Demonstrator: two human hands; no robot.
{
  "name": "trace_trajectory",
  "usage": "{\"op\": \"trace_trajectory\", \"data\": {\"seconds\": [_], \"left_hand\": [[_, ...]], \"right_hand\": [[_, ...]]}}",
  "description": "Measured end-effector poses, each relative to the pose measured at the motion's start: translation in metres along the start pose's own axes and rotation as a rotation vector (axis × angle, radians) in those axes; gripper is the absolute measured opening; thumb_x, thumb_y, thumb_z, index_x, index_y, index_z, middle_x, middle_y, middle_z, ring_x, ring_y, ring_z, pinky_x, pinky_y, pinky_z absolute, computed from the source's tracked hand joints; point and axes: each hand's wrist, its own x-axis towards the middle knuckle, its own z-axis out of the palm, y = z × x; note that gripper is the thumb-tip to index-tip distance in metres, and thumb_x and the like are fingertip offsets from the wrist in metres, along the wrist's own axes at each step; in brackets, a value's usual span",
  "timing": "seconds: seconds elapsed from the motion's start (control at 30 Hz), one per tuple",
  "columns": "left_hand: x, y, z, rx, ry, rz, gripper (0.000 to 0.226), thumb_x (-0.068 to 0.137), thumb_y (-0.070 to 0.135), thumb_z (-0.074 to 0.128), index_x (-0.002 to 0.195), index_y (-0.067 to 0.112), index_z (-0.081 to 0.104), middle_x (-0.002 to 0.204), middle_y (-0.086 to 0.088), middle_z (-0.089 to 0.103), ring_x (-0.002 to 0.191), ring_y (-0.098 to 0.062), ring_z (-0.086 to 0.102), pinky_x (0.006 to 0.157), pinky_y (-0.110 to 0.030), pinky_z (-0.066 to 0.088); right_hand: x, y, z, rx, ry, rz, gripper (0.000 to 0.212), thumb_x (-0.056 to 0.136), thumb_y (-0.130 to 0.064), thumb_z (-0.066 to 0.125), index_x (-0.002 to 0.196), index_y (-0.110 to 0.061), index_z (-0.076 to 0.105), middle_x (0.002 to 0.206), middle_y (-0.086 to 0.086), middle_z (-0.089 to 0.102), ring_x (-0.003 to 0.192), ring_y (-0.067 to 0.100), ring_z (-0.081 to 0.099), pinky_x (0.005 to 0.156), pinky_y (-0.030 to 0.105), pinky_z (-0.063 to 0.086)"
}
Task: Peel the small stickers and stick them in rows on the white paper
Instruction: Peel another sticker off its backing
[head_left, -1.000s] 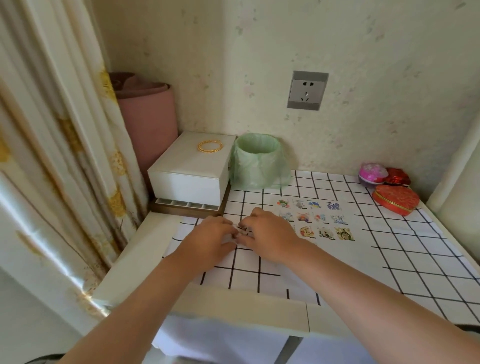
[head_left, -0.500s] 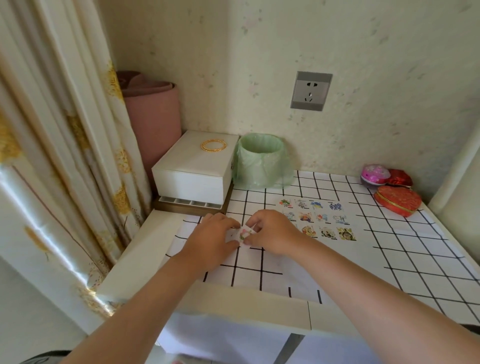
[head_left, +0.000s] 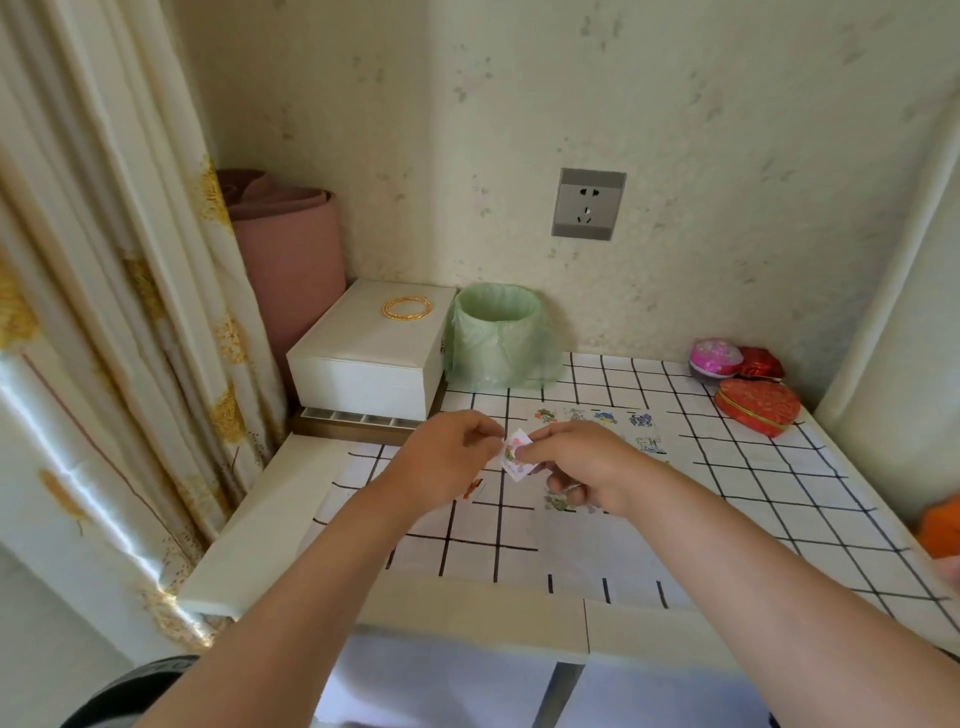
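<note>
A small square sticker (head_left: 516, 451) with a colourful print is held above the table between both hands. My left hand (head_left: 447, 460) pinches its left edge and my right hand (head_left: 582, 462) pinches its right edge. Under the right hand lies the white paper (head_left: 623, 540) on a grid-patterned cloth. Stuck stickers (head_left: 605, 418) show in a row along the paper's far side, and one more (head_left: 558, 501) peeks out below my right hand; others are hidden by it. A loose sticker piece (head_left: 474, 489) lies on the cloth under my left wrist.
A white box (head_left: 363, 358) with a gold bangle (head_left: 407, 307) stands at the back left, beside a green-lined bin (head_left: 496, 338). Red and pink pouches (head_left: 756, 402) sit at the back right. A curtain hangs at the left. An orange thing (head_left: 940, 525) shows at the right edge.
Both hands have lifted off the table with the sticker between them, and the sticker is now turned up into view. The camera has tilted upward slightly.
</note>
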Motion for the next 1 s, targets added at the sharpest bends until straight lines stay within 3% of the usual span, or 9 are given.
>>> {"op": "trace_trajectory", "data": {"seconds": [0.13, 0.23, 0.4, 0.53, 0.63, 0.83, 1.0], "left_hand": [[-0.006, 0.028, 0.002, -0.153, 0.034, -0.033, 0.002, 0.089, 0.022, 0.073, 0.089, 0.023, 0.074, 0.083, -0.001, 0.075, 0.068, -0.01, 0.066, 0.058, -0.02, 0.053], [-0.008, 0.04, 0.004, -0.178, 0.024, 0.002, 0.003, 0.088, 0.023, 0.074, 0.087, 0.025, 0.076, 0.082, -0.003, 0.074, 0.065, -0.006, 0.063, 0.056, -0.012, 0.047], [-0.014, 0.052, 0.011, -0.207, -0.019, 0.037, 0.007, 0.091, 0.018, 0.07, 0.091, 0.02, 0.076, 0.075, -0.004, 0.067, 0.058, -0.004, 0.056, 0.055, -0.012, 0.045], [-0.012, 0.06, 0.024, -0.198, -0.028, 0.039, 0.008, 0.092, 0.019, 0.066, 0.093, 0.02, 0.074, 0.087, -0.009, 0.071, 0.066, -0.008, 0.06, 0.072, -0.03, 0.06], [-0.008, 0.066, 0.032, -0.212, -0.019, 0.041, 0.009, 0.092, 0.02, 0.065, 0.09, 0.022, 0.073, 0.086, -0.004, 0.071, 0.065, -0.007, 0.059, 0.081, -0.039, 0.058], [0.001, 0.073, 0.044, -0.221, -0.087, 0.039, 0.009, 0.093, 0.02, 0.065, 0.095, 0.021, 0.073, 0.082, 0.002, 0.068, 0.059, -0.004, 0.058, 0.073, -0.029, 0.056], [0.012, 0.076, 0.048, -0.319, -0.153, -0.033, 0.008, 0.09, 0.018, 0.07, 0.096, 0.014, 0.073, 0.09, -0.008, 0.075, 0.072, -0.011, 0.068, 0.066, -0.022, 0.056]], "right_hand": [[-0.022, -0.001, -0.016, 0.01, -0.012, -0.012, 0.009, 0.086, -0.019, 0.074, 0.096, -0.017, 0.073, 0.076, 0.001, 0.068, 0.05, 0.015, 0.053, 0.044, 0.022, 0.029], [-0.037, 0.004, -0.027, 0.017, 0.014, -0.08, 0.011, 0.091, -0.024, 0.068, 0.098, -0.019, 0.074, 0.087, 0.004, 0.073, 0.053, 0.017, 0.057, 0.049, 0.025, 0.033], [-0.055, 0.016, -0.043, 0.082, 0.064, -0.211, 0.01, 0.094, -0.018, 0.066, 0.099, -0.022, 0.075, 0.086, 0.0, 0.073, 0.053, 0.016, 0.058, 0.047, 0.024, 0.035], [-0.059, 0.021, -0.056, 0.068, 0.055, -0.223, 0.01, 0.092, -0.018, 0.069, 0.099, -0.019, 0.076, 0.095, 0.007, 0.075, 0.054, 0.015, 0.059, 0.048, 0.023, 0.036], [-0.059, 0.024, -0.065, 0.084, 0.052, -0.22, 0.01, 0.091, -0.02, 0.07, 0.099, -0.018, 0.075, 0.089, 0.002, 0.076, 0.054, 0.015, 0.059, 0.051, 0.025, 0.036], [-0.054, 0.029, -0.078, 0.072, 0.066, -0.255, 0.011, 0.089, -0.015, 0.071, 0.1, -0.016, 0.074, 0.078, -0.005, 0.071, 0.052, 0.016, 0.058, 0.05, 0.025, 0.035], [-0.046, 0.027, -0.081, 0.021, 0.084, -0.274, 0.01, 0.086, -0.014, 0.074, 0.097, -0.014, 0.073, 0.075, -0.002, 0.072, 0.052, 0.019, 0.063, 0.049, 0.027, 0.034]]}}
